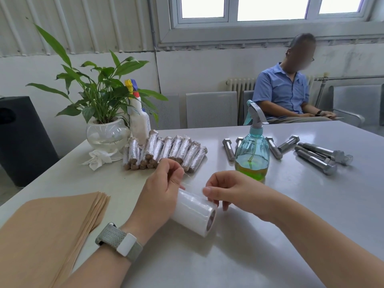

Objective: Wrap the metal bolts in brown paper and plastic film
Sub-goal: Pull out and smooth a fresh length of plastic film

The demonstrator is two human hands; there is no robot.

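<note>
A white roll of plastic film (194,212) lies tilted on the grey table (270,235) in front of me. My left hand (161,190) curls round its far end. My right hand (230,189) pinches the film's loose edge at the top of the roll. A stack of brown paper sheets (47,227) lies at the near left. Several bare metal bolts (320,156) lie at the far right. Several wrapped bolts (166,152) are piled behind my left hand.
A teal spray bottle (252,150) with green liquid stands just beyond my right hand. A potted plant (104,113), a white spray bottle (140,119) and a crumpled tissue (98,157) stand at the far left. A person in a blue shirt (288,94) sits behind the table.
</note>
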